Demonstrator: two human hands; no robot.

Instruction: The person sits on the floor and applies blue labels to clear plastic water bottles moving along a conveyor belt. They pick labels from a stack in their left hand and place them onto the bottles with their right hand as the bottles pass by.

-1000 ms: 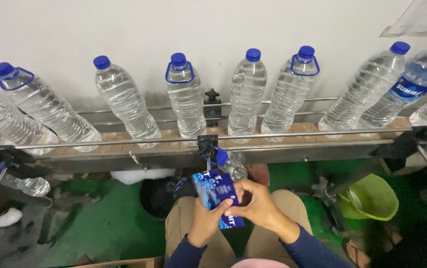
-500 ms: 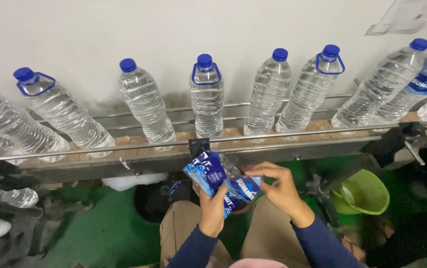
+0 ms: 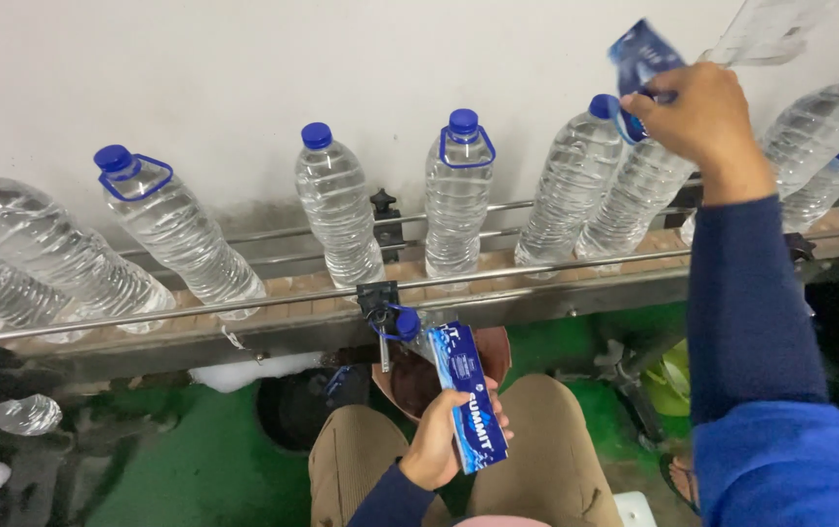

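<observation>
At six o'clock the left hand [image 3: 436,441] grips a stack of blue labels [image 3: 466,395] over the lap; at one o'clock the right hand [image 3: 697,119] pinches one label sleeve [image 3: 640,60] above a bottle [image 3: 642,190] on the conveyor [image 3: 497,283]; lower it squarely over the cap.

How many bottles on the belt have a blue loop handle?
3: a tilted bottle at left, an upright bottle at centre, and a bottle under the right hand, loop partly covered. More may be hidden at far right.
</observation>
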